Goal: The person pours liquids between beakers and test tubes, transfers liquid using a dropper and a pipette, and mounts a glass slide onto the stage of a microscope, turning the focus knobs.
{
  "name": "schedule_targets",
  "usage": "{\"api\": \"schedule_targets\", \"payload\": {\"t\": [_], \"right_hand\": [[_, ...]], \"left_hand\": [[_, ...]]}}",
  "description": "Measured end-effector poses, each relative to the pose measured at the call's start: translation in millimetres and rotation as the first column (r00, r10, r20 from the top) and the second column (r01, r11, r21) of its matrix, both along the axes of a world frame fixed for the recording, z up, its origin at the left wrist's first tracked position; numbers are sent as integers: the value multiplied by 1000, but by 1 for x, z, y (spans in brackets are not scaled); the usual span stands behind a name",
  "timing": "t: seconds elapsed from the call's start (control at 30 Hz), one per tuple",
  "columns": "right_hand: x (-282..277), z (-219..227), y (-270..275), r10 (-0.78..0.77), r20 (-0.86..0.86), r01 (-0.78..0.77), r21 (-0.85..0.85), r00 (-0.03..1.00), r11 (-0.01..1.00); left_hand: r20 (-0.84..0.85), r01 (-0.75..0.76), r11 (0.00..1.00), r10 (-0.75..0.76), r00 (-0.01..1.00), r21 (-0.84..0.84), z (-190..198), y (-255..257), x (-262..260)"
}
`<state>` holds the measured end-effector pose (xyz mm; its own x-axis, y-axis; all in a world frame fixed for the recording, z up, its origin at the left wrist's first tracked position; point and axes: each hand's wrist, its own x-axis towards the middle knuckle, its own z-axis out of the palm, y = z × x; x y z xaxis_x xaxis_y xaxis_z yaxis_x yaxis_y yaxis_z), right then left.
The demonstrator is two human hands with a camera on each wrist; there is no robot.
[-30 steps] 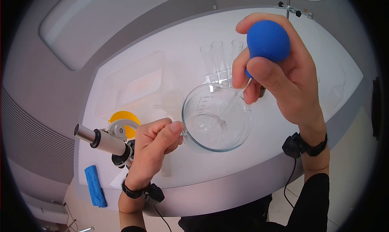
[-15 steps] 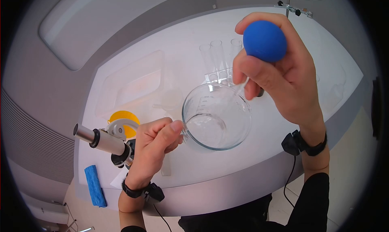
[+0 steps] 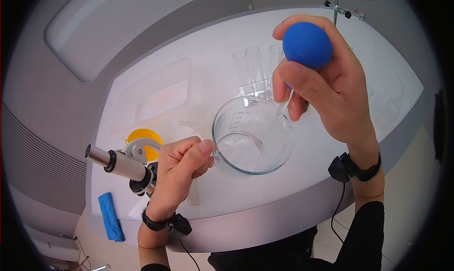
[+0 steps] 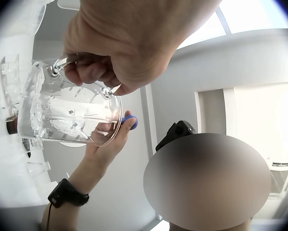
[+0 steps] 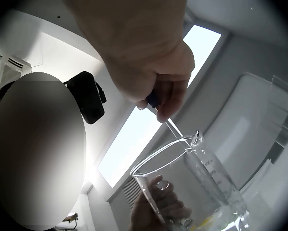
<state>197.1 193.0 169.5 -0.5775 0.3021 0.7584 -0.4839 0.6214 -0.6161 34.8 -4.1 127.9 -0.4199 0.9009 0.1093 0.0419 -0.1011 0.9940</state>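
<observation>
My left hand (image 3: 182,162) grips the handle of a clear glass measuring jug (image 3: 253,172) with printed graduations. Clear liquid shows low in the jug in the left wrist view. In my right hand (image 3: 338,98) is a dropper with a round blue rubber bulb (image 3: 307,45), held between thumb and fingers above the jug's right rim. Its thin glass tube (image 3: 284,103) points down past the rim. From the right wrist, the tube (image 5: 173,128) slants down into the jug's mouth beside the spout (image 5: 198,137).
Behind the jug, several test tubes (image 3: 254,65) stand in a clear rack (image 3: 247,90). A microscope (image 3: 127,167) and a yellow round item (image 3: 150,150) are left of my left hand. A clear plastic tray (image 3: 187,77) lies farther back. A folded blue cloth (image 3: 110,216) sits at the left edge.
The right hand and blue bulb have shifted slightly left, and the bulb has tilted a little. The jug has risen very slightly in view. The left hand keeps its grip on the handle.
</observation>
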Motion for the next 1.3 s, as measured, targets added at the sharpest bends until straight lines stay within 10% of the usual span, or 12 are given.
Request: {"api": "schedule_targets", "payload": {"t": [0.7, 0.8, 0.9, 1.1, 1.2, 1.3], "right_hand": [[0, 0, -11, -64, 18, 64, 16, 998, 998], [-3, -2, -11, 130, 41, -123, -133, 991, 983], [-6, -5, -9, -18, -100, 24, 65, 995, 998], [-4, -3, -9, 152, -26, -155, -139, 988, 978], [-1, -1, -7, -36, 35, 36, -1, 999, 999], [-3, -3, -3, 133, 68, -123, -131, 989, 984]], "left_hand": [[2, -9, 1000, 9, 1000, 14, -3, 1, 0], [-14, -23, 1000, 24, 1000, 15, -3, 2, 1], [-21, -22, 1000, 22, 1000, 11, -4, 2, 0], [-15, -13, 1000, 13, 1000, 22, -4, 3, 0], [-12, -14, 1000, 14, 1000, 18, -4, 2, -1], [-3, -9, 1000, 9, 1000, 3, -3, 2, -1]]}}
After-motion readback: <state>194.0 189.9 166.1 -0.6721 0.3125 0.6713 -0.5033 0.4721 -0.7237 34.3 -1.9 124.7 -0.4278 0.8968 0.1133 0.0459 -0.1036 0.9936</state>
